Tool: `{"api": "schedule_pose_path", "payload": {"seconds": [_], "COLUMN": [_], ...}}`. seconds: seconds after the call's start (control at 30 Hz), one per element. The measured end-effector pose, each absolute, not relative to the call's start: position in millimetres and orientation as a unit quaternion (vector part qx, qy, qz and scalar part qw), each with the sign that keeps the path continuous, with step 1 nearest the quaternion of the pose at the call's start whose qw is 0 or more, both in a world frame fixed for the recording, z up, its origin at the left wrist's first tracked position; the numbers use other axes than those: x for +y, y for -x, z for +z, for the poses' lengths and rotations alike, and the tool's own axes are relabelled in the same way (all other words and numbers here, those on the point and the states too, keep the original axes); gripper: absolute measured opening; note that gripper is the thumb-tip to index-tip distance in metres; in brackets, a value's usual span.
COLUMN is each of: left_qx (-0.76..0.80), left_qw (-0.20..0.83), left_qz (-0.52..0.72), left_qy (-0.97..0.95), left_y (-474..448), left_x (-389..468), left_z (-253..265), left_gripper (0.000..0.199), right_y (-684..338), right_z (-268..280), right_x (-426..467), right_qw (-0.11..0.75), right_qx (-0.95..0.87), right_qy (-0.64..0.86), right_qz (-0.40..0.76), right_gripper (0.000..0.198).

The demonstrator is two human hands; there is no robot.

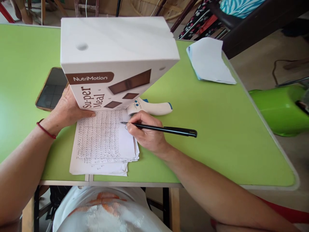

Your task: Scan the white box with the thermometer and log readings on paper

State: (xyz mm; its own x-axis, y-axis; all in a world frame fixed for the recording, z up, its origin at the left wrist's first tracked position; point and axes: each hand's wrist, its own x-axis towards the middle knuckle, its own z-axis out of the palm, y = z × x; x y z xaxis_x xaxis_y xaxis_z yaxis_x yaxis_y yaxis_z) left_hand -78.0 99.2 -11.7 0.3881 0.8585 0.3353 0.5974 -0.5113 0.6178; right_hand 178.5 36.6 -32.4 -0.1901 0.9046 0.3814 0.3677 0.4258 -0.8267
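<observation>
My right hand [147,130] is closed round a black pen [178,130], its tip touching the top sheet near the right margin. The sheet tops a stack of papers [102,141] covered with dense handwriting. My left hand [69,108] lies at the lower left corner of a white box [118,40] marked "NutriMotion Su-per Meal". Its thumb stretches over the upper edge of the paper, while the box hides part of the other fingers. The box stands upright just beyond the sheets. Behind my right hand lies a white and blue handheld device, like an infrared thermometer [159,108].
A phone [49,91] lies left of the box on the green table [217,135]. Folded papers [210,62] rest near the far right corner. Past the right edge is a green plastic stool or bucket [280,109]. Chairs and a patterned cloth stand beyond the table.
</observation>
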Motion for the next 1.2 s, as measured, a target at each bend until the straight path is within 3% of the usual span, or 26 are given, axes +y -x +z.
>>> {"api": "schedule_pose_path", "payload": {"seconds": [1.2], "left_qx": [0.451], "left_qw": [0.194], "left_qz": [0.314], "left_qy": [-0.813], "left_y": [76.4], "left_x": [96.5], "left_z": [-6.7], "left_gripper": [0.068], "right_y": [-179.9], "right_z": [-29.1], "right_x": [37.4], "right_qw": [0.444], "right_qx": [-0.708], "right_qy": [0.467], "right_qz": [0.288], "right_gripper": [0.013]}}
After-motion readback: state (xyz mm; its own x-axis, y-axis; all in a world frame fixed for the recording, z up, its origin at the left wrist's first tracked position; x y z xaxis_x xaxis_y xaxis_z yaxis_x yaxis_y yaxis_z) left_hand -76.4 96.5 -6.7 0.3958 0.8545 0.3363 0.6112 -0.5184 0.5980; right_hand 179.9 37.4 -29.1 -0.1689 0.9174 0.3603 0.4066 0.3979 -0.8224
